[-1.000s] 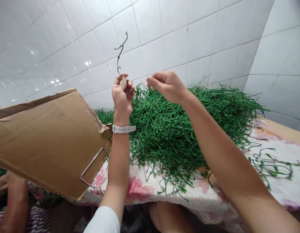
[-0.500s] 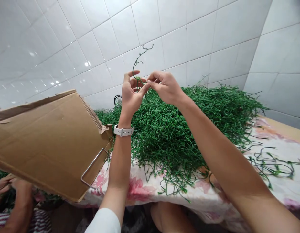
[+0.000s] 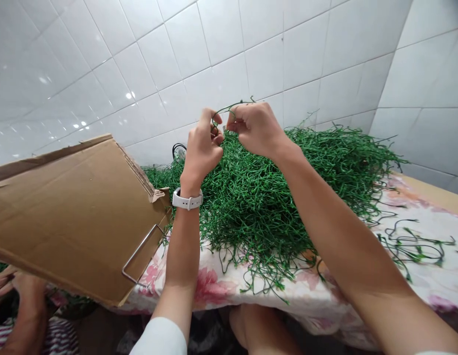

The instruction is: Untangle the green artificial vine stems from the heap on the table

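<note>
Above the green pile (image 3: 258,197), the thin stem (image 3: 226,107) arcs from the left hand's (image 3: 202,150) loosely curled fingers towards the right hand's (image 3: 261,129) closed pinch, its contents unclear; a light, steady grip should avoid kinks.

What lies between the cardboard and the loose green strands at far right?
The big green pile, partly behind the right forearm, in the head view.

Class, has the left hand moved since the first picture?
Yes: judged against the tiled wall, the left hand has shifted rightward, closer to the right hand.
</note>
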Motion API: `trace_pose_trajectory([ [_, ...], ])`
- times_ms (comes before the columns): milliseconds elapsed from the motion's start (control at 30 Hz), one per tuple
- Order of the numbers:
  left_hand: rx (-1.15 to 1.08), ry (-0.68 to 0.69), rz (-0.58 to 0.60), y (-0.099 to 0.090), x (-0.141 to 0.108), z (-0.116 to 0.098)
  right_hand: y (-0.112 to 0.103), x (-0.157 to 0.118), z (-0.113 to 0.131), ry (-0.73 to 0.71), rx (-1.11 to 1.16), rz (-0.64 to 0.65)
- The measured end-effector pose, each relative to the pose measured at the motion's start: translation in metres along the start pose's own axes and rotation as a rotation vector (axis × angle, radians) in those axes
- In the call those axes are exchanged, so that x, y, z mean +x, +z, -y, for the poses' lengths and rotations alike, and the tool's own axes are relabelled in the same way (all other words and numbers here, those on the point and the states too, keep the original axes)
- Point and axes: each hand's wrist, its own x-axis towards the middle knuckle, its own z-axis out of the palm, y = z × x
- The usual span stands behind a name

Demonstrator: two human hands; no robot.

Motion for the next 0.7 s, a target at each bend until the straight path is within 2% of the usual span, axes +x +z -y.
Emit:
trace_pose_trajectory([
  [100,0.079,0.013,0.04,0.004,-0.002,-0.001,0.007,0.0,-0.006,0.025,0.058,0.017],
  [167,0.173,0.038,0.075,0.004,-0.005,-0.007,0.006,-0.001,-0.02,0.089,0.045,-0.004],
  [200,0.213,0.042,0.099,0.002,-0.007,-0.012,0.002,-0.002,-0.031,0.139,0.034,-0.057],
  [267,0.231,0.035,0.112,-0.005,-0.011,-0.026,-0.011,-0.004,-0.062,0.269,0.042,-0.25],
  [333,0.129,0.016,0.056,-0.014,-0.015,-0.039,-0.029,-0.008,-0.096,0.396,0.114,-0.456],
  [367,0.048,0.004,0.007,-0.018,-0.016,-0.044,-0.036,-0.01,-0.112,0.435,0.163,-0.513],
  [400,-0.038,-0.009,-0.042,-0.022,-0.016,-0.047,-0.042,-0.011,-0.125,0.456,0.213,-0.547],
  [467,-0.169,-0.052,-0.1,-0.027,-0.014,-0.048,-0.046,-0.012,-0.137,0.479,0.239,-0.522],
  [567,-0.222,-0.088,-0.126,-0.027,-0.009,-0.04,-0.039,-0.011,-0.122,0.501,0.132,-0.378],
  [633,-0.216,-0.067,-0.137,-0.026,-0.006,-0.035,-0.032,-0.008,-0.095,0.491,-0.027,-0.264],
  [700,-0.201,-0.03,-0.144,-0.024,-0.004,-0.033,-0.029,-0.004,-0.064,0.423,-0.13,-0.174],
])
